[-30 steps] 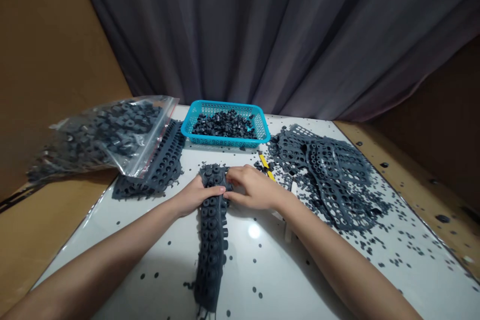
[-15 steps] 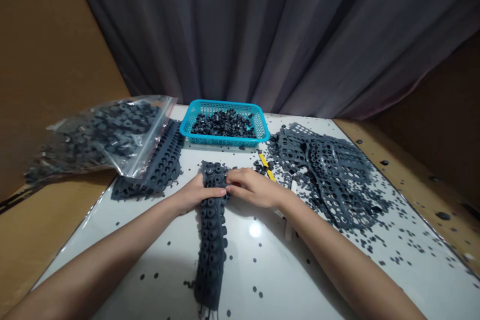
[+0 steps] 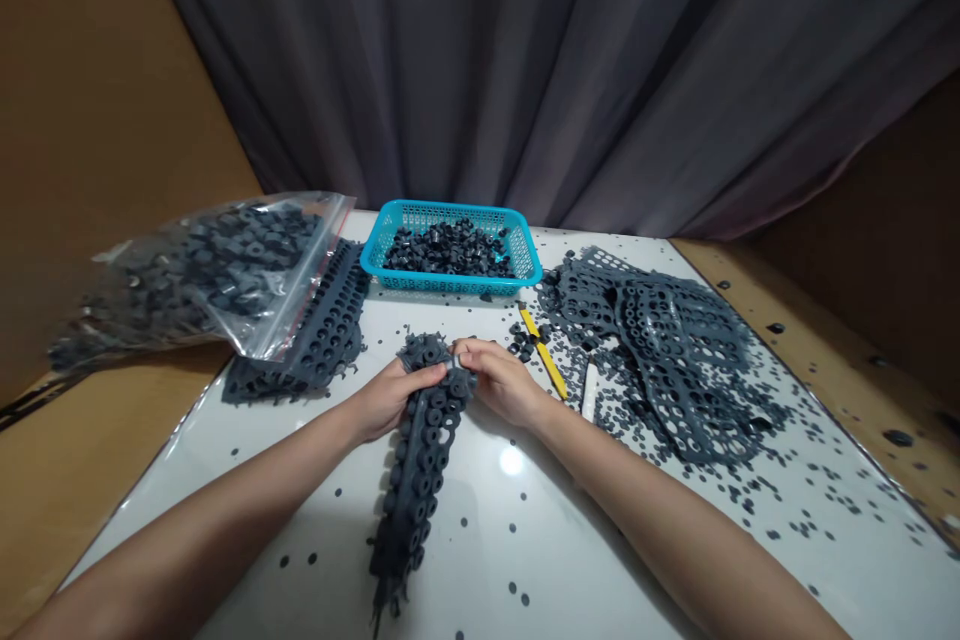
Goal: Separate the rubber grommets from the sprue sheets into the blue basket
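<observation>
A dark grey moulded rubber strip [image 3: 420, 460], studded with rows of round hollow knobs, slants toward me over the white table. My left hand [image 3: 386, 398] is closed around its far left part, thumb lying across the top. On the right edge of the same strip, my right hand [image 3: 499, 380] pinches with thumb and fingers near one of the knobs. Whether that knob is loose from the strip is too small to tell. Just beyond both hands stands a turquoise basket [image 3: 451, 286] holding many small black rubber pieces.
A zip bag [image 3: 202, 270] full of rubber pieces lies at left, partly over more knobbed sheets [image 3: 330, 320]. At right are punched-out rubber sheets [image 3: 675, 350] among scattered small discs. A yellow cutter [image 3: 546, 360] and a white stick-like tool [image 3: 590, 390] lie beside my right hand.
The strip has tilted and twisted, its near end swinging left and its far end bending up. My right hand has shifted slightly, uncovering more of the yellow cutter and white tool.
</observation>
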A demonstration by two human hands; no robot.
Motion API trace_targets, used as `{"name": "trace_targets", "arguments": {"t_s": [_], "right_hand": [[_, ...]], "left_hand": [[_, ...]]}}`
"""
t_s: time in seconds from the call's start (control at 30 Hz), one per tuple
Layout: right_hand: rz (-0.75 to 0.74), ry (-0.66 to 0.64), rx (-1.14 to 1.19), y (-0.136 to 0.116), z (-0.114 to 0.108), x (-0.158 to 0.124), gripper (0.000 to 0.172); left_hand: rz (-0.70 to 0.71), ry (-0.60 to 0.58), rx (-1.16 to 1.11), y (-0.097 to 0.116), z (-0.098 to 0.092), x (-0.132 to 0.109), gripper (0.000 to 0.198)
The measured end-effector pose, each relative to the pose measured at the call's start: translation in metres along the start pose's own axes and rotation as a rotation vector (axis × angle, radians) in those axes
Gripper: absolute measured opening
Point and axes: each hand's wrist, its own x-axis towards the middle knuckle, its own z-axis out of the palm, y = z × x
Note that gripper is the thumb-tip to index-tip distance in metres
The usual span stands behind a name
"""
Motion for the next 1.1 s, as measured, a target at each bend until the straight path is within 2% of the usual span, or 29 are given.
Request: {"name": "trace_targets", "arguments": {"t_s": [0.1, 0.17, 0.23, 0.3, 0.4, 0.53, 0.67, 0.73, 0.87, 0.93, 1.0, 1.1], "right_hand": [[-0.106, 0.026, 0.046, -0.013, -0.009, 0.0, 0.027], [-0.201, 0.023, -0.05, -0.028, -0.021, 0.003, 0.029], [-0.294, 0.056, -0.267, -0.046, -0.035, 0.011, 0.029], [-0.363, 0.152, -0.539, -0.063, -0.051, 0.026, 0.027], [-0.391, 0.238, -0.896, -0.08, -0.071, 0.056, 0.025], [-0.374, 0.235, -1.012, -0.082, -0.089, 0.084, 0.027], [-0.331, 0.217, -1.062, -0.074, -0.099, 0.09, 0.028], [-0.323, 0.217, -1.174, -0.074, -0.101, 0.089, 0.026], [-0.341, 0.289, -1.482, -0.079, -0.091, 0.076, 0.024], [-0.411, 0.268, -1.498, -0.082, -0.074, 0.062, 0.022], [-0.505, 0.114, -1.403, -0.082, -0.052, 0.043, 0.019], [-0.483, -0.215, -1.297, -0.076, -0.022, 0.015, 0.014]], "left_hand": [[-0.037, 0.05, -0.035, 0.002, -0.001, -0.002, 0.031], [-0.03, 0.087, -0.025, 0.002, -0.002, -0.001, 0.032], [-0.026, 0.093, -0.006, 0.002, -0.001, 0.0, 0.034], [-0.012, 0.091, -0.002, 0.002, 0.0, 0.001, 0.034], [0.063, 0.114, -0.009, 0.0, 0.0, 0.003, 0.032], [0.115, 0.164, -0.026, 0.0, 0.0, 0.005, 0.026], [0.096, 0.168, -0.06, 0.0, 0.0, 0.006, 0.025], [0.093, 0.171, -0.063, 0.001, 0.001, 0.006, 0.025], [0.094, 0.18, -0.044, 0.002, 0.003, 0.005, 0.024], [0.098, 0.183, -0.037, 0.002, 0.004, 0.005, 0.025], [0.124, 0.182, -0.024, 0.001, 0.004, 0.006, 0.027], [0.217, 0.175, 0.044, -0.003, 0.002, 0.006, 0.028]]}}
